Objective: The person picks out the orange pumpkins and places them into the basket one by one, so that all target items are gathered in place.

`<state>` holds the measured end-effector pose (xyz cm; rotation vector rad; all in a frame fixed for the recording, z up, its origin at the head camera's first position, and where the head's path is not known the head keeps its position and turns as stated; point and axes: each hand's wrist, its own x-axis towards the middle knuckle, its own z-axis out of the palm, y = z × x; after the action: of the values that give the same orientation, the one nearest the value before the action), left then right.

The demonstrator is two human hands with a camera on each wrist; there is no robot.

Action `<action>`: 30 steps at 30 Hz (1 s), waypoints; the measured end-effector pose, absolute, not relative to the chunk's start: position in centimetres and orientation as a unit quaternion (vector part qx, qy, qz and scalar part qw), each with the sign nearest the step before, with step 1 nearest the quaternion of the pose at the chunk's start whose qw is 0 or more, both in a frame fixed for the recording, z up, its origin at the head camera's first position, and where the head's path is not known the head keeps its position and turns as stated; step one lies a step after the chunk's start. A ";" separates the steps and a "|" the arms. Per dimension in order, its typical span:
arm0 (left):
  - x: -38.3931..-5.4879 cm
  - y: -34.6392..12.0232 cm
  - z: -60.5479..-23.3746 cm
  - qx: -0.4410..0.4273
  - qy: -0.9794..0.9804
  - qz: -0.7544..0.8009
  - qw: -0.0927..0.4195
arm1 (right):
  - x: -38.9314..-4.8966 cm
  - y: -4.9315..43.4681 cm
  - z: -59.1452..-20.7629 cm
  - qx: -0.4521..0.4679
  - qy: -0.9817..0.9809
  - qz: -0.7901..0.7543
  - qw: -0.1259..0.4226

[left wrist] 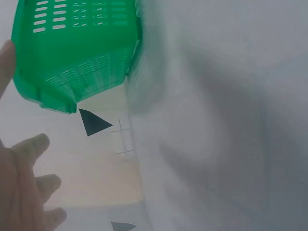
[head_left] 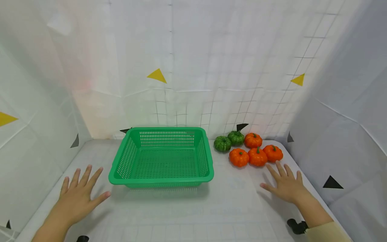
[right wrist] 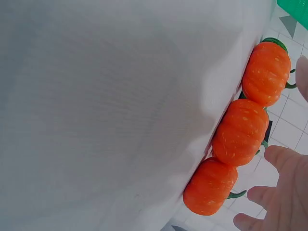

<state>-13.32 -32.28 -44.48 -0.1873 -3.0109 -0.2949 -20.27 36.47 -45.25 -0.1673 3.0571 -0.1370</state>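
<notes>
My left hand (head_left: 75, 198) hovers with spread fingers over the table, left of a green plastic basket (head_left: 161, 180) with slotted walls. Nothing is in its grasp. On the other side my right hand (head_left: 287, 185), fingers spread as well, is just in front of a group of small pumpkins. Several are orange, among them one (head_left: 239, 157) at the front left and one (head_left: 273, 153) at the right. Two dark green pumpkins (head_left: 222, 144) sit behind, nearer the basket. In the right wrist view three orange pumpkins (right wrist: 240, 132) line up beside my fingers.
White sheeting (head_left: 193, 67) rises behind the table and on both sides, with yellow and black triangle markers. A black object (head_left: 297, 226) shows by the right wrist, and another (head_left: 82, 238) near the left forearm at the bottom edge.
</notes>
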 end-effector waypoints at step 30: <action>-16.6 -28.8 -43.9 -0.141 -0.949 -0.248 0.136 | -25.1 38.8 -44.8 -0.086 0.993 -0.071 -0.024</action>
<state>-16.60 -28.76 -43.91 -0.4091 -2.7470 -0.7183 -25.13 38.85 -44.76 -0.2744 3.1704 -0.2258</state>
